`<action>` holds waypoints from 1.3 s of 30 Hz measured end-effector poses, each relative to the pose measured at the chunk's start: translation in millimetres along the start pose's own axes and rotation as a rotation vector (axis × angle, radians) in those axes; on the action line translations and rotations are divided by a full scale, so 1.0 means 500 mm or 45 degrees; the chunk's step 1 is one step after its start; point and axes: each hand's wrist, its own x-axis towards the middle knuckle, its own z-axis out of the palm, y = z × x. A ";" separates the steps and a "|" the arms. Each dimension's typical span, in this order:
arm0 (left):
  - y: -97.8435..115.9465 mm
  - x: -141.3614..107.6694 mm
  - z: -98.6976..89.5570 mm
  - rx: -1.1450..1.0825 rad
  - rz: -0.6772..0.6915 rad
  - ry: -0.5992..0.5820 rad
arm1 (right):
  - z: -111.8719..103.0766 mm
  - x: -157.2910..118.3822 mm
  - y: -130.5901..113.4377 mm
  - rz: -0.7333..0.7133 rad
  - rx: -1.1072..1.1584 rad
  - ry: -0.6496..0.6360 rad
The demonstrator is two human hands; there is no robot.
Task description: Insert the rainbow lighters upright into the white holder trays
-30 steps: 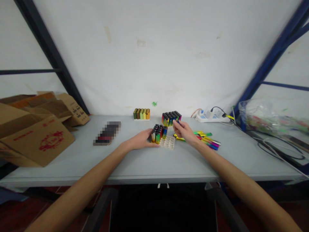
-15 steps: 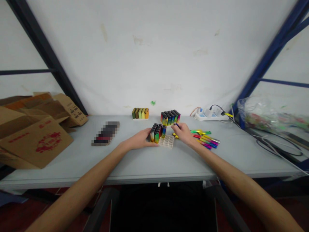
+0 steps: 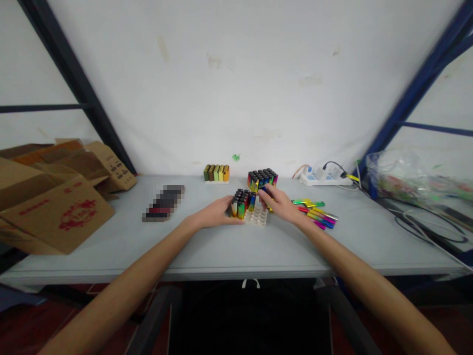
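Observation:
A white tray with round holes (image 3: 259, 218) lies on the table in front of me. Shiny multicoloured lighters with black tops (image 3: 241, 203) stand upright in its left part. My left hand (image 3: 219, 212) is closed round the tray's left side, the thumb along the front edge and fingers behind the lighters. Over the tray's right part, my right hand (image 3: 275, 201) pinches a dark blue lighter (image 3: 263, 189), mostly hidden by the fingers. Loose metallic lighters (image 3: 321, 216) in several colours lie in a pile right of this hand.
Behind the tray stand a full block of black-topped lighters (image 3: 263, 178) and a block of green and yellow ones (image 3: 216, 173). Cardboard boxes (image 3: 55, 207) are at left, beside a pixelated dark object (image 3: 164, 202). A power strip (image 3: 321, 178), cables and plastic bags (image 3: 402, 172) are at right.
My right hand has shifted slightly left, bringing the held lighter nearer the filled rows. My left hand stays at the tray. The whole view has moved slightly.

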 end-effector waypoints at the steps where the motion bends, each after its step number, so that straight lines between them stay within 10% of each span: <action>1: 0.000 0.000 0.000 -0.003 -0.001 -0.004 | -0.003 0.000 0.001 -0.058 -0.059 0.010; 28: 0.004 -0.001 -0.003 0.035 -0.019 -0.028 | 0.040 -0.004 -0.005 -0.033 -0.646 -0.233; 39: 0.005 0.000 -0.003 0.030 -0.015 -0.013 | -0.177 -0.056 0.039 0.048 -0.362 -0.108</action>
